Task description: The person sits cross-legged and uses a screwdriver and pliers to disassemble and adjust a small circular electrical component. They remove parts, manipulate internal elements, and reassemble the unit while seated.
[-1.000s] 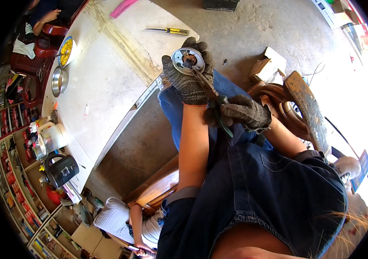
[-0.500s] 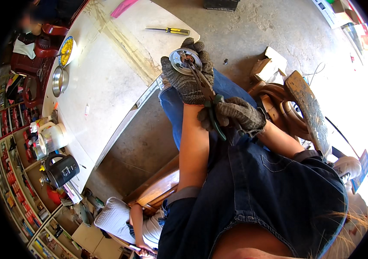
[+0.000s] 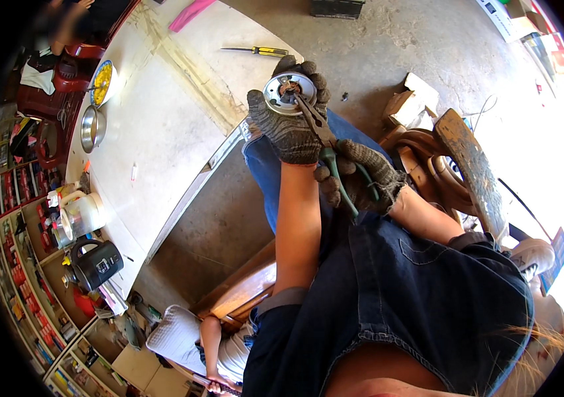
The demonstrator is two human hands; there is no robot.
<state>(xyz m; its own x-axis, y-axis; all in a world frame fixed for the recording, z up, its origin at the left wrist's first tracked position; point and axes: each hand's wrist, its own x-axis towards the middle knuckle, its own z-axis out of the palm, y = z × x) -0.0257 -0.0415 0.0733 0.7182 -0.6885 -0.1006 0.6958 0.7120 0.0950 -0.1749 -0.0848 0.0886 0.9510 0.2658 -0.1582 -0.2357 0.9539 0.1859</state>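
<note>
My left hand [image 3: 288,135], in a dark knitted glove, is closed around a round silver metal housing [image 3: 303,85] with its open side facing up. Copper-coloured and dark parts [image 3: 289,89] show inside it. Gloved too, my right hand [image 3: 369,173] grips pliers [image 3: 333,164] with green handles. The handles are spread, and the plier tips reach the near right rim of the housing. I cannot tell whether the jaws pinch anything. Past my left hand, a yellow-and-black screwdriver [image 3: 269,51] lies on the white table [image 3: 176,126].
A bowl of yellow food [image 3: 103,83], a metal bowl [image 3: 92,129], a clear pitcher [image 3: 82,215] and a black kettle [image 3: 95,263] line the table's left side. A worn wooden board [image 3: 468,165] rises at my right. Another person's arm [image 3: 210,347] is low at the left.
The pliers have backed out from the housing's middle toward its near right rim, and their handles have spread wider. My right hand has shifted slightly; more of the housing's inside shows.
</note>
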